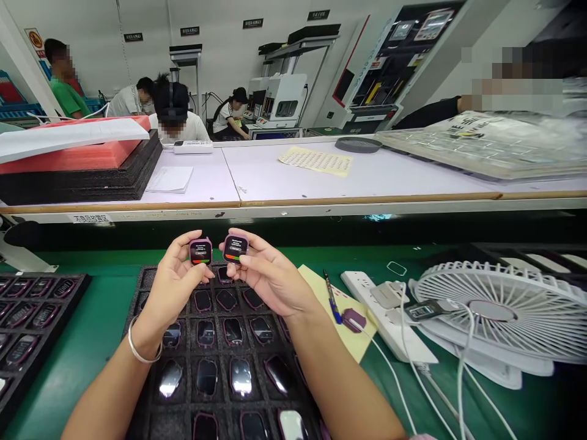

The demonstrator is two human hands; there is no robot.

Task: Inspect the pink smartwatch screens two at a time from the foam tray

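Observation:
A small purple-framed smartwatch [200, 251] with a lit screen is held between the thumb and fingers of my left hand [177, 275]. Beside it, my right hand [270, 275] grips a second smartwatch [235, 248], also lit, with my thumb at its lower right corner. Both screens show white text and a coloured bar, too small to read. The two watches are close together, their faces toward me. Below them lies a black foam tray [190, 360] with rows of dark-screened watches in its compartments. My forearms cover parts of the tray.
A second watch tray [43, 318] lies at left. At right are a yellow sheet [316, 284], a pen [331, 299], a purple charger-like piece [354, 319], a power strip [389, 324], cables and a white fan [486, 311]. A raised shelf [257, 183] crosses ahead; several people work beyond.

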